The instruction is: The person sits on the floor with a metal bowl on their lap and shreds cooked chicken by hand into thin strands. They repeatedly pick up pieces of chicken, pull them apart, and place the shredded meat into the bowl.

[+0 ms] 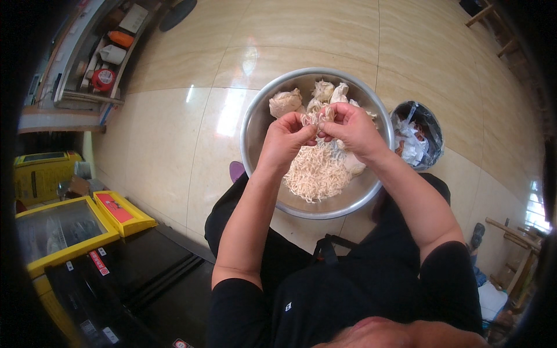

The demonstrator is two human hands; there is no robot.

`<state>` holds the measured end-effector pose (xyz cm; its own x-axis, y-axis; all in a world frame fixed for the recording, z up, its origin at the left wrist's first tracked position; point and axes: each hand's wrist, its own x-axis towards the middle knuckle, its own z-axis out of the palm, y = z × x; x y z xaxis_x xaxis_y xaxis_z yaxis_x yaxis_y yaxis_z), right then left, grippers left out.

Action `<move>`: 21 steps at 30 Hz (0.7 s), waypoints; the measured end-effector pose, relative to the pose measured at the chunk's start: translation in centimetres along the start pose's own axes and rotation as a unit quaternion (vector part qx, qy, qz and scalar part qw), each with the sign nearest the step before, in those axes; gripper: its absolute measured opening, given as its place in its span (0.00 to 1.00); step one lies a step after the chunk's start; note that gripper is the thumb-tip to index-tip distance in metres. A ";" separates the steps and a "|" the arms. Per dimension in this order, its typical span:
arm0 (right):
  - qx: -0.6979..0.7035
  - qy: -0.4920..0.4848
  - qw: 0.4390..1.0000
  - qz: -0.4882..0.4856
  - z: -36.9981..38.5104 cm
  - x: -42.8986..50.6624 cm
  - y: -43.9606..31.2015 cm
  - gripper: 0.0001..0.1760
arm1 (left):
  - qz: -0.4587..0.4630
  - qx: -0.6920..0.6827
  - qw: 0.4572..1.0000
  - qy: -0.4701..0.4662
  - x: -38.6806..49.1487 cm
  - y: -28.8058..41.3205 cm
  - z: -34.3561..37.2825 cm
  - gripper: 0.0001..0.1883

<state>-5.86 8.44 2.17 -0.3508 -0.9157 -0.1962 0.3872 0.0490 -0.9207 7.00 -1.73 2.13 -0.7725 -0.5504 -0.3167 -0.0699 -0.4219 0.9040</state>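
Note:
A wide steel basin [251,135] stands low before my knees. Over its middle, my left hand [288,138] and my right hand [349,129] meet fingertip to fingertip, pinching a small piece of pale, stringy meat [320,116] between them. Below them in the basin lies a heap of thin pale shreds [317,176]. Larger pale chunks, apparently cooked poultry, lie along the far side, one of them [285,102] at the upper left. Another smooth pale piece [354,164] rests at the heap's right edge. My fingers partly hide what lies beneath them.
Right of the basin stands a bin lined with a clear bag [438,150], holding crumpled white waste. A black and yellow chest appliance [161,269] is at the lower left. A shelf unit [126,69] with containers stands upper left; wooden furniture [520,261] is at the right.

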 end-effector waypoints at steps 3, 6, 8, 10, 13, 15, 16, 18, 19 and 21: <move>-0.003 -0.003 1.000 0.006 -0.1 0.0 -0.1 0.07 | -0.001 -0.004 1.000 0.006 0.0 0.0 0.1 0.04; 0.009 0.009 1.000 0.003 -0.1 0.0 -0.1 0.08 | 0.003 0.004 1.000 0.008 0.0 0.1 0.1 0.04; 0.021 0.019 1.000 0.000 0.0 -0.1 -0.3 0.09 | 0.004 0.006 1.000 0.010 -0.1 0.0 0.1 0.04; -0.002 0.000 1.000 0.007 -0.6 0.1 0.0 0.11 | -0.001 0.001 1.000 0.007 -0.1 0.2 0.3 0.04; 0.005 0.001 1.000 0.015 -0.4 0.1 -0.1 0.09 | 0.000 0.007 1.000 -0.002 -0.2 0.3 0.3 0.04; 0.010 0.000 1.000 0.011 -0.3 0.0 -0.1 0.08 | 0.001 0.016 1.000 -0.004 -0.2 0.2 0.2 0.04; 0.006 -0.005 1.000 0.004 -0.3 0.0 0.0 0.07 | 0.002 0.022 1.000 -0.003 -0.1 0.2 0.2 0.04; 0.000 -0.010 1.000 -0.007 -0.4 0.0 0.1 0.08 | 0.003 0.035 0.999 0.000 -0.1 0.1 0.1 0.05; -0.001 -0.009 1.000 -0.010 -0.4 0.0 0.1 0.08 | 0.004 0.043 0.999 0.002 -0.1 0.0 0.2 0.05; -0.008 -0.004 1.000 -0.012 -0.4 0.0 0.1 0.10 | 0.005 0.057 0.998 0.004 -0.1 -0.1 0.2 0.05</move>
<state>-6.15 8.56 1.91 -0.3532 -0.9198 -0.1709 0.3653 0.0326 -0.9303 6.94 -1.52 2.16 -0.7685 -0.5600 -0.3096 -0.1342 -0.3321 0.9336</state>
